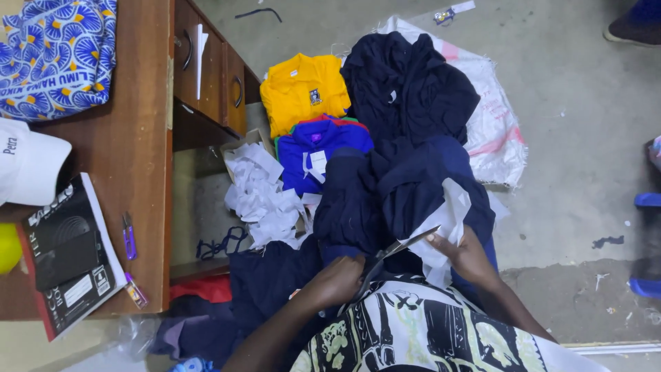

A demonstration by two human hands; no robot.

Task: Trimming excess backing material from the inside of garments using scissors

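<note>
**Scissors Meet White Paper Over a Lap of Navy Cloth**

In the centre of the frame a cardboard box (256,138) sits on the floor beside the wooden desk (138,158), only its rim showing; white paper offcuts (265,196) lie heaped in and over it, spilling toward the lower middle. Right of the box, a woven white sack (497,131) is spread flat under a pile of clothes: a yellow polo shirt (303,93) at upper centre, a blue polo shirt (320,151) just below it, and a dark navy garment (406,89) bunched to their right. The desk's drawers (206,69) at upper left are shut.

At lower centre, the left hand (339,279) is clenched around the handles of a pair of scissors (399,249), whose blades are parted slightly and angle up to the right. The right hand (469,256) pinches a white paper piece (446,227) between thumb and fingers, holding it taut against the blade tips. Both hands work above navy blue fabric (385,200) draped across the person's lap, with the paper lying against that cloth.

On the desk at lower left rest a black book (69,255), a white cap (27,165) and small purple snips (129,238); a blue patterned cloth (58,52) lies at the upper left corner.
</note>
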